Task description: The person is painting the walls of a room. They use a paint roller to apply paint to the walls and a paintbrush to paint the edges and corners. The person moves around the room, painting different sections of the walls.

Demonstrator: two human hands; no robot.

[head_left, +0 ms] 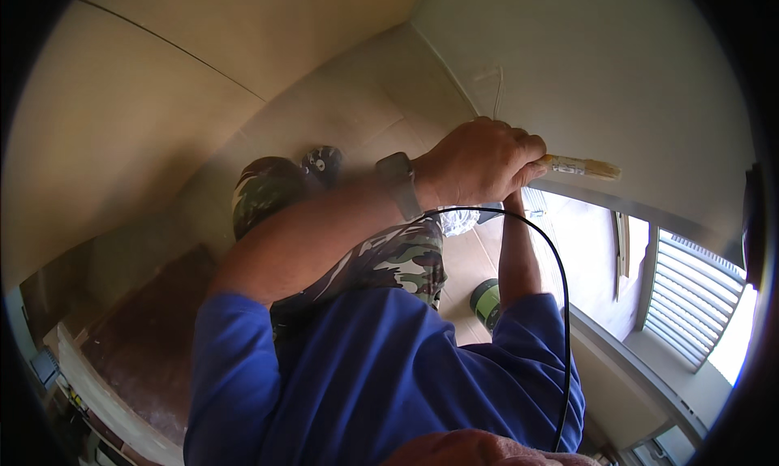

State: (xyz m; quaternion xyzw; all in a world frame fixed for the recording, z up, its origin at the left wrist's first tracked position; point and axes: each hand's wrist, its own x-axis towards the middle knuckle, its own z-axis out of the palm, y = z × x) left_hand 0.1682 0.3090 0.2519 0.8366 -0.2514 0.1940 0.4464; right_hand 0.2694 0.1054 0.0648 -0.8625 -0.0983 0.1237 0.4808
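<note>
Closed around the handle of a paintbrush [588, 167], my left hand [479, 162] wears a dark watch at the wrist. The brush has pale yellowish bristles pointing right. They lie close to a light wall [617, 77]; whether they touch it I cannot tell. My right forearm [519, 259] rises from the lower right to just behind the left hand. There the right hand is hidden, so its fingers do not show.
A black cable [560, 279] curves beside my right arm. On the tiled floor stand a green container [487, 304] and crumpled white plastic [460, 221]. A beige panel [154, 101] rises at left. A bright louvred shutter [690, 292] is at right, past a sill.
</note>
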